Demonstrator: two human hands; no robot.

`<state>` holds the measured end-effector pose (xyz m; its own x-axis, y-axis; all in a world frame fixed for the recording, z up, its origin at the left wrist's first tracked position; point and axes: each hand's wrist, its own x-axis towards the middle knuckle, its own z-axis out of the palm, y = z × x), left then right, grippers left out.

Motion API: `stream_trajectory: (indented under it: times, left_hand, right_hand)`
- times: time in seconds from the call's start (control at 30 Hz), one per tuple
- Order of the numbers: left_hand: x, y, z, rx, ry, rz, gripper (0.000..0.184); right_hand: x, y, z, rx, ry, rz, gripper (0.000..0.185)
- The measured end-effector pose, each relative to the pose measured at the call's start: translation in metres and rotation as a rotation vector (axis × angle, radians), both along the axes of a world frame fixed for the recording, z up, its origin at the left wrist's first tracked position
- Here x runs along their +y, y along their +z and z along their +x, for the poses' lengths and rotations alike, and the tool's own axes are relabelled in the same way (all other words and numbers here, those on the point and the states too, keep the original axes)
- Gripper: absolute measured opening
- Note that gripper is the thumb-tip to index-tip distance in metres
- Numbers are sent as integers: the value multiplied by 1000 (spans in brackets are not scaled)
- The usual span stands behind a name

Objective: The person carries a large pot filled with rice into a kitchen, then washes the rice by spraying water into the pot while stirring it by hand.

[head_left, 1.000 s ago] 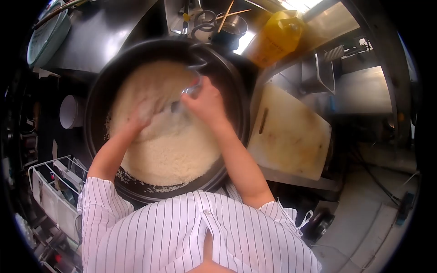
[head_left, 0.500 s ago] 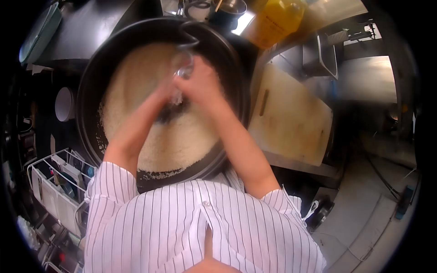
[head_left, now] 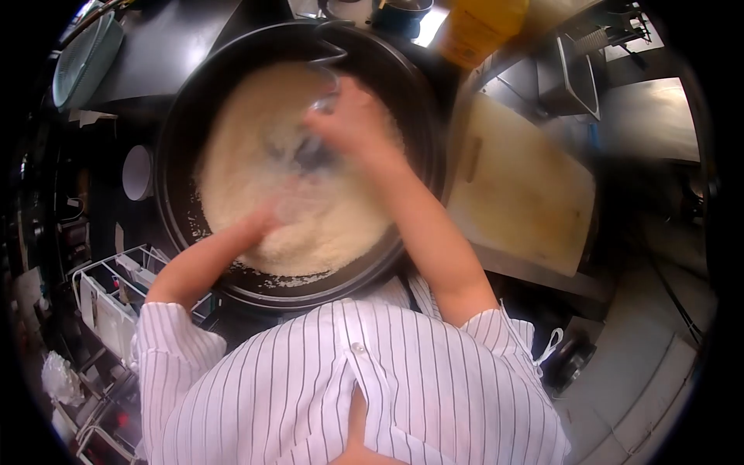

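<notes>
A wide black pan [head_left: 180, 139] holds a broad mass of pale, crumbly grains [head_left: 318, 240], with loose bits along its lower left wall. Over the middle of the grains, my right hand [head_left: 349, 120] is closed around a shiny clear or metallic object [head_left: 325, 101], too blurred to identify. Below and to the left of it, my left hand [head_left: 271, 217] touches the grains, its fingers smeared by motion. Between the hands is a dark patch, partly veiled by haze.
To the right lies a stained cutting board [head_left: 527, 186]. A yellow container [head_left: 480, 31] stands beyond the pan. At left are a white tub [head_left: 138, 172], a wire rack [head_left: 108, 310] and a green basket [head_left: 89, 62]. A metal tray [head_left: 570, 77] sits at upper right.
My left hand has moved from beside my right hand down and left onto the grains. My right hand stays closed on the shiny object. The view has shifted slightly.
</notes>
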<state>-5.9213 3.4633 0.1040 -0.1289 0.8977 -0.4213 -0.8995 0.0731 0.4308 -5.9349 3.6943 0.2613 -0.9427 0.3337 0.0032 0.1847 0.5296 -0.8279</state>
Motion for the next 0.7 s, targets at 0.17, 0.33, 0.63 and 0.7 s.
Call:
stream_trajectory:
  times: [0.17, 0.33, 0.63, 0.7]
  left_hand:
    - [85, 12, 54, 962, 46, 99, 54]
    - [110, 6, 0, 1128, 168, -282, 48]
    - [84, -15, -78, 1164, 340, -827, 37]
    - [75, -46, -95, 978, 515, -681, 36]
  right_hand:
    - [1, 1, 0, -24, 32, -36, 47]
    - [3, 7, 4, -41, 14, -28, 47]
    - [1, -4, -3, -25, 71, -83, 47]
    - [-3, -1, -3, -41, 114, -114, 48]
